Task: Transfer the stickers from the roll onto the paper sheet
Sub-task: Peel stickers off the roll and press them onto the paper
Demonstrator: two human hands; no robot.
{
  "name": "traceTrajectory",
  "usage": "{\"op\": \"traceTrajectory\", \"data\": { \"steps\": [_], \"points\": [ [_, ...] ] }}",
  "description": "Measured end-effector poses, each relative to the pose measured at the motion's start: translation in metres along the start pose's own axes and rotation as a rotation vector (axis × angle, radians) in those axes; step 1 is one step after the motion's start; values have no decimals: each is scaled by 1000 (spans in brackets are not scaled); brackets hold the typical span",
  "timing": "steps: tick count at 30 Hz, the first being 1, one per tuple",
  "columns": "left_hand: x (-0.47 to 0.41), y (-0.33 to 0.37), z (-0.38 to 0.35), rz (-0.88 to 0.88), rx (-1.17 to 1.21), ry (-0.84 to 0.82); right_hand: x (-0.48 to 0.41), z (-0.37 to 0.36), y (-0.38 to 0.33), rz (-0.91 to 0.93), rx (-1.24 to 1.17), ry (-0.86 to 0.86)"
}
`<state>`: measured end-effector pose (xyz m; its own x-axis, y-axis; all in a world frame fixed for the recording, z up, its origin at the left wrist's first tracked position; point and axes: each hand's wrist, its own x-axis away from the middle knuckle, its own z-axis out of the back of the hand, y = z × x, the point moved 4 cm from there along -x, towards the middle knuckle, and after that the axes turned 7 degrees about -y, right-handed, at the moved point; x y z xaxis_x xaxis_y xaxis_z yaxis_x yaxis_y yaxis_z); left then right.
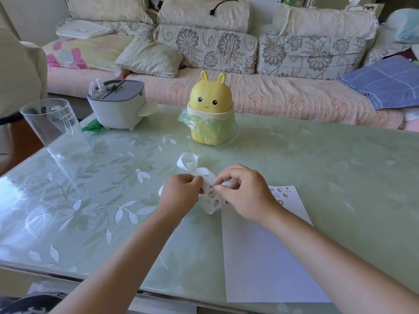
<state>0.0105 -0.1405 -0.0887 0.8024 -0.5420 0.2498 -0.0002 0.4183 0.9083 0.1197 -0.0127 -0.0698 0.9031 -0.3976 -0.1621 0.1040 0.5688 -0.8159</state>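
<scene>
The sticker strip [212, 197] is held between both hands: thin, light, floppy backing, judged easily curled or torn. The left hand [181, 193] is clamped on its edge. The right hand [244, 196] is pinched on one sticker's corner, judged the best place to peel. The paper sheet [267, 250] lies under the right hand, with stickers [282, 194] already stuck just to its right.

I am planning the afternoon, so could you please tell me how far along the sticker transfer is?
Done: several small stickers sit at the far corner of the paper sheet. In hand: the left hand holds the sticker strip while the right hand pinches at it, apparently peeling a sticker. Left: at least two stickers show on the strip, and most of the sheet is bare.
</scene>
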Motion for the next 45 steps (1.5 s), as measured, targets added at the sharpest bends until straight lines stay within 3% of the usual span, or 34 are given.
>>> {"op": "traceTrajectory", "data": {
  "steps": [5,10,15,21,30,45],
  "points": [
    [-1,8,0,-153,-474,178,2,12,6,-225,-290,2],
    [6,24,-9,-292,-547,257,6,29,17,-306,-335,39],
    [11,39,-36,-462,-618,189,14,54,37,-378,-301,64],
    [25,48,-92,-742,-680,-22,29,89,67,-467,-188,172],
    [22,17,-152,-751,-837,-391,51,125,106,-591,-143,137],
    [22,13,-170,-810,-1038,-308,48,123,123,-626,-11,42]
  ]
}}
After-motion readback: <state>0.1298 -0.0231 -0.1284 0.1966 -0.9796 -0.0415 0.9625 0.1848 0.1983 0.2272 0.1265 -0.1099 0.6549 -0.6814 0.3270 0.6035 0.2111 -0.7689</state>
